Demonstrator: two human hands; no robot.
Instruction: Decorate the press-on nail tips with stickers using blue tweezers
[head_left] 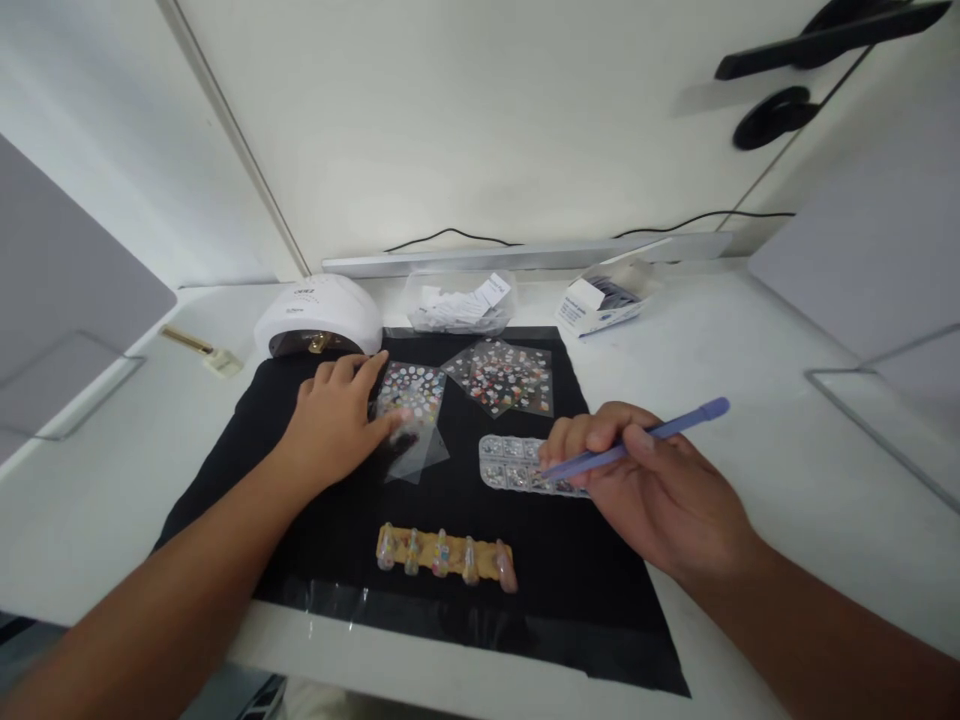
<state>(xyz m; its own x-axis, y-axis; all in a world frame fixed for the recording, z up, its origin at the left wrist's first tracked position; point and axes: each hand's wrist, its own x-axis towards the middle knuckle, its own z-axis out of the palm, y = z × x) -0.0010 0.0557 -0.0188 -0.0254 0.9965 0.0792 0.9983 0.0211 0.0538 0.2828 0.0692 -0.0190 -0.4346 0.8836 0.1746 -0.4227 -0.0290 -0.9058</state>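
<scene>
My left hand [335, 420] rests on the black mat with its fingers apart. Its thumb lies on a clear sticker sheet [421, 385] with small round designs. In my right hand [664, 490] is a slim purple stick tool [679, 421], held like a pen. The tool's narrow tip is over a clear compartment case [495, 473] of small shiny pieces; my fingers hide the case's right part. Nearer to me lies a yellow strip [427, 550] bearing several decorated false nails [441, 555]. More sticker sheets [517, 380] overlap at the back of the mat.
A white nail lamp [322, 310] stands at the back left, beside a brush-like item with a gold handle [187, 340]. Behind the mat [570, 560] are a clear tub of packets [457, 305] and an opened small box [600, 300]. A black cable [450, 232] runs along the wall.
</scene>
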